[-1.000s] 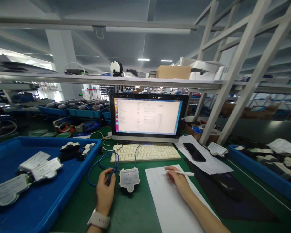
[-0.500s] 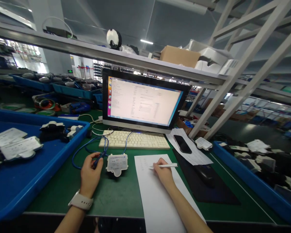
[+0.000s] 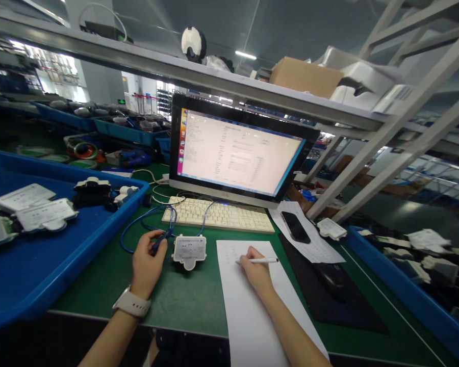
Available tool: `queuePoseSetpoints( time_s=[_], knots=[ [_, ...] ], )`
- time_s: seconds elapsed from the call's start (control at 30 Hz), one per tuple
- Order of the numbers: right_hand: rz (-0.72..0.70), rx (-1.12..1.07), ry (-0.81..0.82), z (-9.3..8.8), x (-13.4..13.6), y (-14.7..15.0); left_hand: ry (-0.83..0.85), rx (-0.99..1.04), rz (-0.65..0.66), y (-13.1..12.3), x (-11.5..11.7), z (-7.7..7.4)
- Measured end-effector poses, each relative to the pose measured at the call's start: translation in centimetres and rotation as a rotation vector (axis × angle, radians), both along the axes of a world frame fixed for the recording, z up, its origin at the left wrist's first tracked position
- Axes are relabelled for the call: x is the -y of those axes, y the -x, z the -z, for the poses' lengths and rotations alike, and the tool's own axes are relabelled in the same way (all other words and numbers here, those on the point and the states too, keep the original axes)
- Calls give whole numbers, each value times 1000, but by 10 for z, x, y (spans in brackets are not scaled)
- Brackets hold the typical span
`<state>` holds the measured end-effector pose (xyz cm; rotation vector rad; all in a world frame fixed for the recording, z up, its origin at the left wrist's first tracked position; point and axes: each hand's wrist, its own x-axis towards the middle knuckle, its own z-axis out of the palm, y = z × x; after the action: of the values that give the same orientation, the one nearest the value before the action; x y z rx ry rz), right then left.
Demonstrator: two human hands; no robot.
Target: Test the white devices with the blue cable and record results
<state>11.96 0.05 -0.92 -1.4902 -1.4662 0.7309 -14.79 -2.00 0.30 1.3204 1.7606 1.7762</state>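
Note:
My left hand [image 3: 148, 262], with a watch on its wrist, is closed around the dark connector end of a blue cable [image 3: 127, 232]. Just right of it, a pale device with a printed label [image 3: 190, 251] lies on the green table, apart from my fingers. A pen [image 3: 265, 260] is pinched in my right hand [image 3: 257, 270], its tip at the upper part of a white paper sheet [image 3: 245, 311]. Faint small writing shows near the sheet's top left; it is too small to read.
Behind the paper stand a keyboard [image 3: 222, 216] and a lit monitor [image 3: 237, 148]. A phone [image 3: 295, 227] rests on printed sheets beside a black mouse [image 3: 331, 280]. Blue trays with similar devices flank me, left [image 3: 99, 244] and right [image 3: 401, 290]. A shelf [image 3: 214, 81] crosses above.
The view has tilted down and turned slightly left, so most things sit higher and further right. Both hands keep their holds on the cable and the pen, with the pen tip still at the paper.

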Motion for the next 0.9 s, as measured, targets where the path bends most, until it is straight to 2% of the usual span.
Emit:
queuePoseSetpoints(
  time_s=[0.9],
  knots=[
    [24,53,-10,-1,0,1,0,-28,-7,0,0,1]
  ],
)
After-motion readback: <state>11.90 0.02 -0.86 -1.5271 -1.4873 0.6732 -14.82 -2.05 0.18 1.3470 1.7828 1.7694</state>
